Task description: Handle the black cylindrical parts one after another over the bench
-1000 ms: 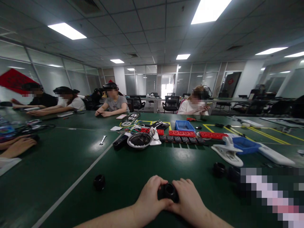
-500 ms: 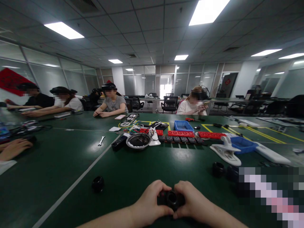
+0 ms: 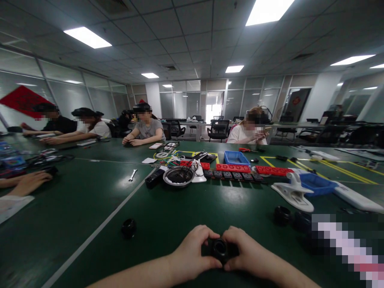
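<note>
Between my two hands is a black ring-shaped part (image 3: 220,249) with a round opening facing me. My left hand (image 3: 193,251) grips its left side, thumb below and fingers above. From the right, my right hand (image 3: 246,251) closes on the same part in a similar way. Both hands are low over the green table, and the part's underside is hidden. A similar black part (image 3: 129,228) lies on the table to the left. Two more dark parts are off to the right, one a black ring (image 3: 282,215) with its opening visible.
A round metal dish (image 3: 179,177), red power strips (image 3: 233,168), a white clamp (image 3: 293,192) and two blue trays (image 3: 236,158) stand farther back. A wrench (image 3: 133,175) lies left. Another person's hand (image 3: 33,183) rests at the far left; several people sit across the table.
The view has swung slightly left, so the scene sits farther right. The ring-shaped part is tilted a little, its opening showing more fully. Both hands keep their hold.
</note>
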`<control>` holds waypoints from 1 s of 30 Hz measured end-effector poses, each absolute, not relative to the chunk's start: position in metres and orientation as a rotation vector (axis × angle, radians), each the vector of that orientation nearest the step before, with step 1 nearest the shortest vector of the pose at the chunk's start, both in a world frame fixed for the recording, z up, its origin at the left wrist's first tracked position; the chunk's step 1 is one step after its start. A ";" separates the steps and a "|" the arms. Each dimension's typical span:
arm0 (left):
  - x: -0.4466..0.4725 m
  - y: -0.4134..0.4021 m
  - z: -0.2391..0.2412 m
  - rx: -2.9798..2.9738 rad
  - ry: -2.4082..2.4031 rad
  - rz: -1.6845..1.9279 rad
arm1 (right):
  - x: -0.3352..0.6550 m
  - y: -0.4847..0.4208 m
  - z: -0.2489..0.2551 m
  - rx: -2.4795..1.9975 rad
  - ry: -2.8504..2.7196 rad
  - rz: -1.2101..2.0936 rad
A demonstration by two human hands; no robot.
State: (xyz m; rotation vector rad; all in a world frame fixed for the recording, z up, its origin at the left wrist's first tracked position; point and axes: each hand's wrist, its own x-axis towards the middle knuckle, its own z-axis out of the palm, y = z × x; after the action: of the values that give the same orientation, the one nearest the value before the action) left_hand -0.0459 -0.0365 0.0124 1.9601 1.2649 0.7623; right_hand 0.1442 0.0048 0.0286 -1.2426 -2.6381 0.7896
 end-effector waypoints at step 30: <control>-0.037 -0.041 0.003 1.878 1.431 0.887 | 0.128 -0.010 0.014 -1.349 -2.551 0.355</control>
State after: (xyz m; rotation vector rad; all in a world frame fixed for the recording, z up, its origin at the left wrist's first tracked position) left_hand -0.0375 -0.0406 0.0030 1.8781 1.4307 0.8873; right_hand 0.1285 -0.0103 0.0144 -1.3491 -2.5513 0.3550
